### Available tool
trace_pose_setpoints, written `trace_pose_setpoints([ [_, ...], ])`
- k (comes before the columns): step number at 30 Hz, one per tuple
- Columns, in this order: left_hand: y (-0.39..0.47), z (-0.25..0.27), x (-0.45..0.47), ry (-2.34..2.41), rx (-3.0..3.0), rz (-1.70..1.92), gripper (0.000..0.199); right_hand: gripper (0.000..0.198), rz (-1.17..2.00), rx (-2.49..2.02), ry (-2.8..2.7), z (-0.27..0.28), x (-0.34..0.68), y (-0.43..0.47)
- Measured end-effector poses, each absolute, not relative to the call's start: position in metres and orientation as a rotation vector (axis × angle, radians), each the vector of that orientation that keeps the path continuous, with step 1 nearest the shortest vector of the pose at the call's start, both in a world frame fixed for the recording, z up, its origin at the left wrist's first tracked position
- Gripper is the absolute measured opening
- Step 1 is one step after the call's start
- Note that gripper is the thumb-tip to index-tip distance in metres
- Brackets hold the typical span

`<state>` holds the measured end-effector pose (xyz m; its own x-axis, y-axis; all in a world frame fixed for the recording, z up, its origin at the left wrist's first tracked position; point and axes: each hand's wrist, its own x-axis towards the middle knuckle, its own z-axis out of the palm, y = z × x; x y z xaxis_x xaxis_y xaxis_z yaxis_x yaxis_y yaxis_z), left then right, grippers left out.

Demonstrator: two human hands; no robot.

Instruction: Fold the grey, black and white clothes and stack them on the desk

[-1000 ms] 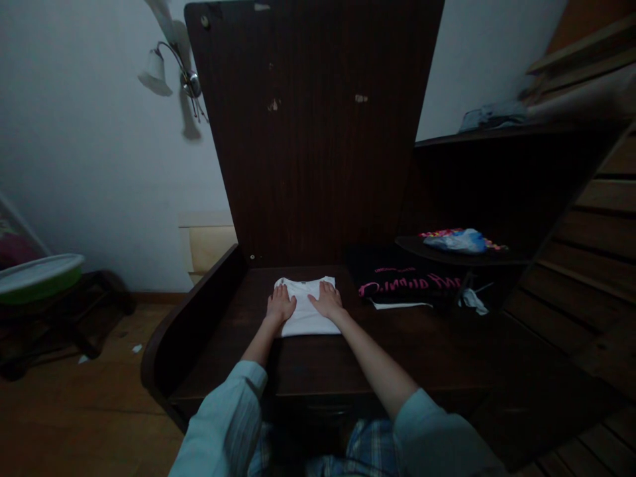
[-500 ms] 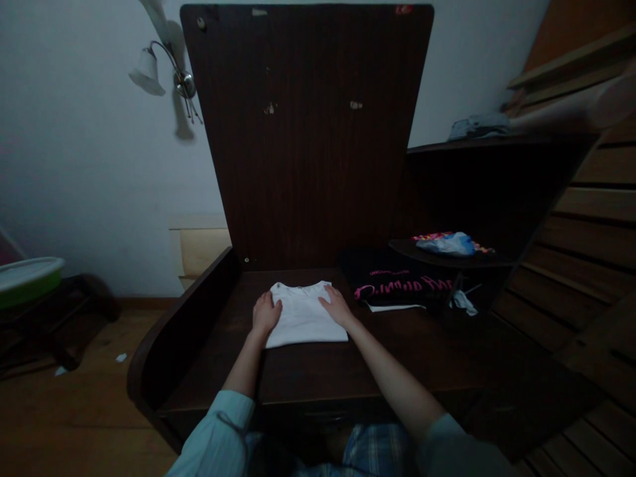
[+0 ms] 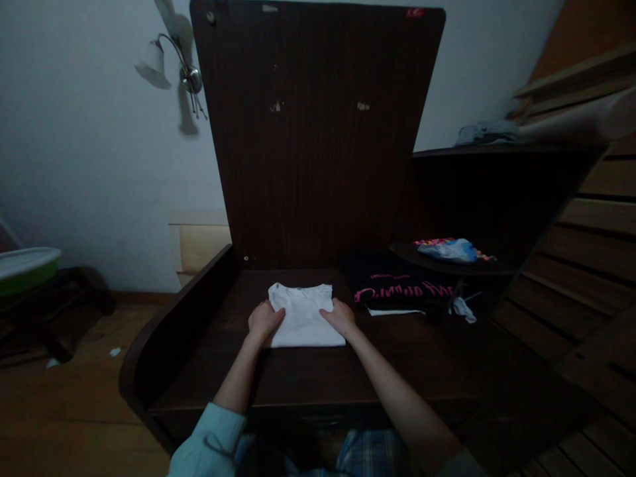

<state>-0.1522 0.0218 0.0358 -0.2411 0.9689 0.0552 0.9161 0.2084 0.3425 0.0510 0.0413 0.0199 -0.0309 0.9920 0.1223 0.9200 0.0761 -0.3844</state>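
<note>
A folded white shirt [image 3: 303,321] lies on the dark wooden desktop [image 3: 318,377], its neckline toward the back panel. My left hand [image 3: 265,322] grips the shirt's left side, thumb on top and fingers curled around the edge. On the opposite side my right hand [image 3: 340,318] pinches the right edge in the same way, with its fingers partly hidden. The shirt's lower edge rests flat on the wood.
Right of the shirt lies a dark bag or cloth with pink lettering [image 3: 402,291]. A plastic packet [image 3: 450,250] sits on a small shelf above it. A raised side board [image 3: 173,331] bounds the desk's left. A wall lamp [image 3: 154,65] hangs behind.
My hands have gone from lying flat on the shirt to gripping its two sides, fingers now curled around the edges. The view has shifted slightly.
</note>
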Motion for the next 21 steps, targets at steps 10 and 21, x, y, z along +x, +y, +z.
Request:
trace_pose_setpoints([
  [10, 0.030, 0.044, -0.158, 1.936, 1.768, 0.994, 0.053, 0.040, 0.488, -1.479, -1.894, 0.038, 0.036, 0.046],
  [21, 0.077, 0.143, -0.031, 1.513, 2.121, 1.259, 0.044, 0.028, -0.046, -1.527, -1.889, 0.162, 0.183, 0.089],
])
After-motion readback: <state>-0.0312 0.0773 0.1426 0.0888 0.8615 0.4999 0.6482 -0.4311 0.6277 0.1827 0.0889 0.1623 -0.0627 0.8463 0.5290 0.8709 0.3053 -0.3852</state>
